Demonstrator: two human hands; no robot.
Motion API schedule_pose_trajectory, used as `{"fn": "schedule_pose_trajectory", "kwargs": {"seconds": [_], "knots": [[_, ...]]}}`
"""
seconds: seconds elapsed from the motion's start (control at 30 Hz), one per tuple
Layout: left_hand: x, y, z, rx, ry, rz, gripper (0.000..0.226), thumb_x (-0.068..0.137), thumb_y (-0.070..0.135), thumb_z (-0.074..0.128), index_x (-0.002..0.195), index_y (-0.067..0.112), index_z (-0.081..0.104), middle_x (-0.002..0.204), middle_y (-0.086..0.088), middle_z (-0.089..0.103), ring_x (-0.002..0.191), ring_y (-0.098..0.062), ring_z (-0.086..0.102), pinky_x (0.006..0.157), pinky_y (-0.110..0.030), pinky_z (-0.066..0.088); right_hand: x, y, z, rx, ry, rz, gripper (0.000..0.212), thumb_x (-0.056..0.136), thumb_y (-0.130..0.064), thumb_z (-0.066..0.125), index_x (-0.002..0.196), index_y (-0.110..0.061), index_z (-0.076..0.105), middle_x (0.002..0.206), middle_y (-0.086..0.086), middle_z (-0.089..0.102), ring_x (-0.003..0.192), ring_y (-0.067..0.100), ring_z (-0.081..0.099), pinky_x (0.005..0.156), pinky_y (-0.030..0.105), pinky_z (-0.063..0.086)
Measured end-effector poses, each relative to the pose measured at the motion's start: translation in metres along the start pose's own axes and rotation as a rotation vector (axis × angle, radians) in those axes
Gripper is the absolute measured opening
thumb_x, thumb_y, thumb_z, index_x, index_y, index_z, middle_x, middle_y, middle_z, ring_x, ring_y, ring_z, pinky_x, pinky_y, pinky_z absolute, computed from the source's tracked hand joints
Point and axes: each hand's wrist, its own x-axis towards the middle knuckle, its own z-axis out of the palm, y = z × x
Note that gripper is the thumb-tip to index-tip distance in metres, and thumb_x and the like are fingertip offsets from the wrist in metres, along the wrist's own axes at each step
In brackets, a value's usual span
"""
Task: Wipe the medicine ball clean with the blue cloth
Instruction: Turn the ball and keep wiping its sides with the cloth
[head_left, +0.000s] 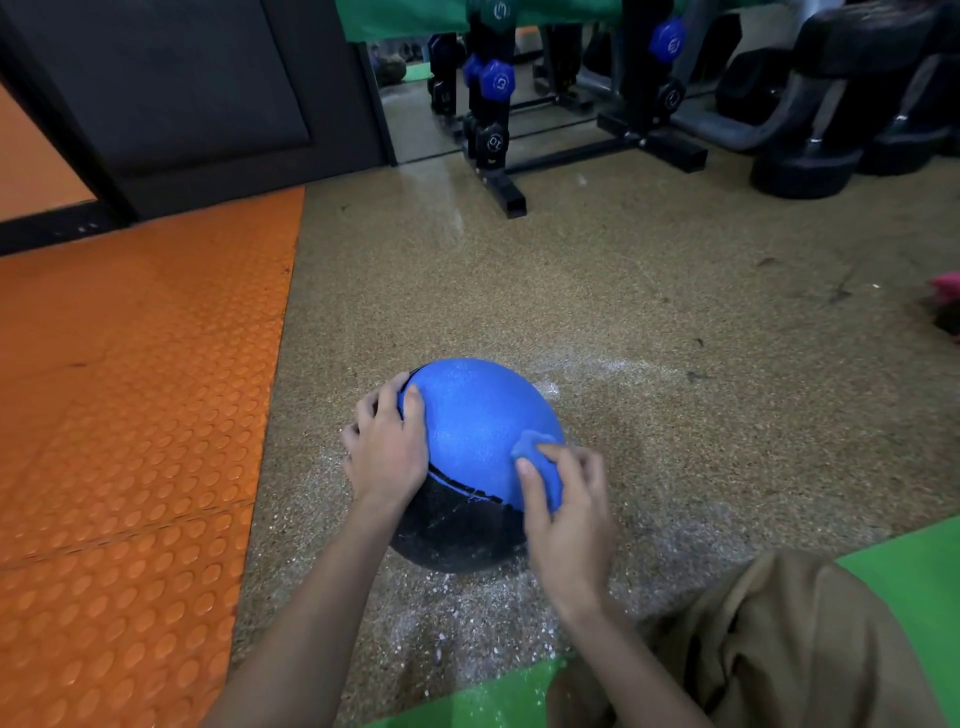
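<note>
Head view: a medicine ball (475, 415) sits on a floor (623, 291) dusted with white powder (467, 618). The left hand (387, 452) curls round its left side. The right hand (569, 519) pinches the blue cloth (532, 449) against its right side. A slack left grip could let it roll into the powder.

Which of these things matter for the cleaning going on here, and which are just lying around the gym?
In use: medicine ball, blue cloth, left hand steadying the ball, right hand pressing the cloth on it.
Lying about: dumbbell rack, orange mat, green mat, pink thing at the right edge.
</note>
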Motion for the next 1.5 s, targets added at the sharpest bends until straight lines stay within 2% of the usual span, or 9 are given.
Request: {"fn": "schedule_pose_trajectory", "kwargs": {"seconds": [0.1,0.23,0.37,0.47,0.63,0.83,1.1,1.3,1.5], "knots": [[0.002,-0.005,-0.001,-0.003,0.014,0.008,0.045,0.095,0.049,0.022,0.135,0.039,0.041,0.143,0.008,0.039,0.134,-0.02,0.029,0.107,-0.041,0.018,-0.006,0.0,0.008,-0.06,0.021,-0.176,0.027,0.086,-0.04,0.049,0.095,-0.019,0.063,0.097,0.001,0.053,0.085,0.01,0.049,0.068,0.015,0.037],[-0.001,-0.008,-0.002,-0.014,0.014,-0.004,0.044,0.096,0.048,0.023,0.137,0.038,0.038,0.145,0.009,0.037,0.134,-0.019,0.027,0.108,-0.041,0.017,0.005,0.012,0.006,0.036,-0.017,-0.004,0.03,0.088,-0.043,0.051,0.099,-0.017,0.063,0.101,-0.004,0.051,0.085,0.015,0.056,0.067,0.023,0.048],[-0.004,0.002,0.001,0.003,0.038,-0.039,0.044,0.096,0.049,0.023,0.136,0.039,0.038,0.146,0.008,0.034,0.134,-0.024,0.027,0.108,-0.044,0.018,0.008,0.017,0.003,0.086,0.022,0.135,0.023,0.09,-0.031,0.055,0.097,-0.011,0.062,0.103,-0.001,0.052,0.086,0.018,0.057,0.062,0.007,0.035],[-0.003,0.0,0.004,0.045,0.031,0.021,0.059,0.085,0.057,0.013,0.135,0.038,0.038,0.144,0.01,0.037,0.133,-0.022,0.029,0.106,-0.045,0.02,-0.004,0.009,0.005,0.001,0.07,-0.031,0.032,0.088,-0.043,0.048,0.096,-0.014,0.06,0.1,0.0,0.051,0.084,0.018,0.057,0.063,0.023,0.047],[0.003,-0.006,0.001,0.029,0.017,0.02,0.059,0.084,0.056,0.013,0.134,0.038,0.039,0.144,0.013,0.038,0.133,-0.02,0.029,0.106,-0.044,0.02,-0.013,0.006,0.011,-0.124,0.018,-0.329,0.024,0.091,-0.045,0.043,0.099,-0.025,0.052,0.098,0.003,0.054,0.088,0.014,0.052,0.064,0.017,0.042],[-0.005,-0.002,-0.002,-0.041,0.044,-0.051,0.044,0.096,0.048,0.024,0.136,0.038,0.039,0.145,0.004,0.035,0.134,-0.024,0.026,0.108,-0.043,0.018,0.003,0.017,0.008,0.041,0.086,0.022,0.045,0.086,-0.051,0.04,0.096,-0.014,0.063,0.099,-0.007,0.048,0.083,0.02,0.06,0.06,0.024,0.046],[0.001,-0.009,0.003,-0.017,0.049,0.019,0.06,0.082,0.056,0.014,0.132,0.038,0.041,0.142,0.011,0.04,0.131,-0.019,0.03,0.105,-0.041,0.019,-0.01,0.003,0.011,-0.159,0.02,-0.384,0.023,0.091,-0.046,0.043,0.099,-0.027,0.053,0.096,0.001,0.053,0.085,0.015,0.052,0.062,0.016,0.039],[-0.006,-0.004,0.004,0.001,0.074,-0.023,0.048,0.094,0.051,0.018,0.135,0.035,0.039,0.144,0.005,0.037,0.132,-0.024,0.028,0.107,-0.044,0.019,0.01,0.014,0.004,-0.005,0.025,-0.043,0.037,0.086,-0.048,0.044,0.097,-0.019,0.063,0.098,-0.002,0.053,0.084,0.02,0.059,0.065,0.035,0.052],[0.0,-0.008,0.008,0.051,0.062,0.02,0.063,0.082,0.056,0.01,0.134,0.036,0.039,0.143,0.009,0.039,0.131,-0.023,0.03,0.105,-0.044,0.02,-0.005,-0.003,0.003,-0.086,0.014,-0.177,0.031,0.086,-0.042,0.048,0.094,-0.017,0.064,0.094,0.003,0.054,0.078,0.018,0.058,0.059,0.02,0.044]]}}
